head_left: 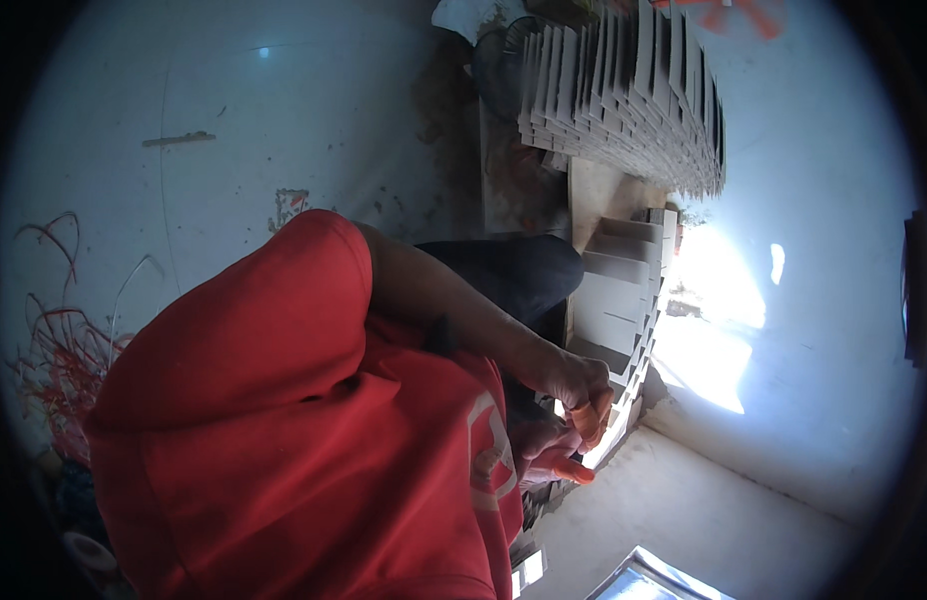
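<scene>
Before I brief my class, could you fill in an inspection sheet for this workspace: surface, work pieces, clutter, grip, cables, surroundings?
Surface: a tan board, partly visible by the panels.
Work pieces: a row of pale panels near the hands; a fanned stack of pale panels toward the picture's top.
Clutter: tangled red strands at the picture's left.
Grip: left hand and right hand close together, orange coverings on some fingers; anything held is unclear.
Cables: nothing seen for certain.
Surroundings: a bright light patch; a shiny framed object cut off below.
</scene>
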The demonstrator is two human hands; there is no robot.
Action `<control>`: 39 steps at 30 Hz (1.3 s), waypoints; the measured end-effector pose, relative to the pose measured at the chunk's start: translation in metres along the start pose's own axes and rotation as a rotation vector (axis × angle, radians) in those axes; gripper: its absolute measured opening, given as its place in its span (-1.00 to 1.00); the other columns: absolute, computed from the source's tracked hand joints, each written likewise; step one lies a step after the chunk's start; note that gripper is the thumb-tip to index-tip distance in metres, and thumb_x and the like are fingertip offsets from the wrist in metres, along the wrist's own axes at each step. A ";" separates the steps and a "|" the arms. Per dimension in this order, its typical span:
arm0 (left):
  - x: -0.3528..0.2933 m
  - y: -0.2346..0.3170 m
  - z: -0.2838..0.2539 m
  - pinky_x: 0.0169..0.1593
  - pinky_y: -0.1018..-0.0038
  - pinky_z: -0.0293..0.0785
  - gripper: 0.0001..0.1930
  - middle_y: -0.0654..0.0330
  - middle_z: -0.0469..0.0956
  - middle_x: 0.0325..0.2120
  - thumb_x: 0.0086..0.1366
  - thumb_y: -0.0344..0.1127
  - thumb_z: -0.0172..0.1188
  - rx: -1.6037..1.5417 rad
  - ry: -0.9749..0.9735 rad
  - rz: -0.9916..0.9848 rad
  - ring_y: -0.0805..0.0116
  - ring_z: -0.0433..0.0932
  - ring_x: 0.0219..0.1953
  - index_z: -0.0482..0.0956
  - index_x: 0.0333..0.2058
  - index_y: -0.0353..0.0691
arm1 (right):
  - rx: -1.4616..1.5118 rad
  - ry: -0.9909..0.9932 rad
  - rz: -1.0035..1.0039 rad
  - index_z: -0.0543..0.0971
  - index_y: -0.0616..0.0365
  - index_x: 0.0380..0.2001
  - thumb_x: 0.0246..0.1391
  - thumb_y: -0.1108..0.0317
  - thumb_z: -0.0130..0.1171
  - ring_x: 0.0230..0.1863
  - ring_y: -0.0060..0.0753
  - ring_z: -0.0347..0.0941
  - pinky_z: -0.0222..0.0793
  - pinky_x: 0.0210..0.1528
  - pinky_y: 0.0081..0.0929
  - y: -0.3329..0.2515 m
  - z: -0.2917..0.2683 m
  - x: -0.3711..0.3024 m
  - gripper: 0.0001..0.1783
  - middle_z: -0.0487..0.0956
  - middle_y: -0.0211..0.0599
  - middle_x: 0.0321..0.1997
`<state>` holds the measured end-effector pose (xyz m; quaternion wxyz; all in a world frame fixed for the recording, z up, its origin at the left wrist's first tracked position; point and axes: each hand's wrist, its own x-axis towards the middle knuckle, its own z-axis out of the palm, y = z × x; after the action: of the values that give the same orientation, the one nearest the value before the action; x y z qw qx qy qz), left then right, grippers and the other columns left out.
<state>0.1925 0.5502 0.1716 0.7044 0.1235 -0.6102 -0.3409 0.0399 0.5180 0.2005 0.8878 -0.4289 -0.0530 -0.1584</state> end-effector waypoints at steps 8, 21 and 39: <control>-0.002 0.029 0.020 -0.14 0.59 0.47 -0.80 0.12 0.67 -0.30 0.20 -0.37 0.12 0.016 -0.116 -0.393 0.43 0.60 -0.25 0.69 -0.28 -0.24 | 0.004 -0.005 0.004 0.24 0.10 0.04 0.10 0.28 0.24 -0.66 -0.34 0.42 0.47 -0.59 -0.51 0.004 0.013 0.000 -0.48 0.50 -0.19 -0.51; 0.017 -0.029 0.027 -0.25 0.52 0.44 -0.73 0.14 0.60 -0.26 0.25 -0.26 0.20 -0.303 0.026 -0.588 0.42 0.54 -0.33 0.59 -0.14 -0.27 | 0.104 0.019 -0.023 0.16 0.05 0.19 0.09 0.34 0.24 -0.63 -0.30 0.45 0.50 -0.57 -0.52 -0.009 -0.010 0.019 -0.34 0.53 -0.11 -0.46; -0.106 -0.156 -0.237 -0.21 0.33 0.47 -0.80 0.05 0.62 -0.39 0.05 -0.41 0.31 1.055 0.933 -0.678 0.27 0.60 -0.31 0.58 -0.32 -0.33 | -0.241 0.423 0.044 0.04 0.22 0.34 0.06 0.45 0.22 -0.25 -0.25 0.55 0.62 -0.32 -0.42 -0.015 -0.144 0.084 -0.17 0.55 0.03 -0.13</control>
<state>0.3625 0.4451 -0.0560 0.5938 0.7522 -0.2613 -0.1153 0.1087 0.3773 0.1404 0.8247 -0.4901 0.1625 -0.2306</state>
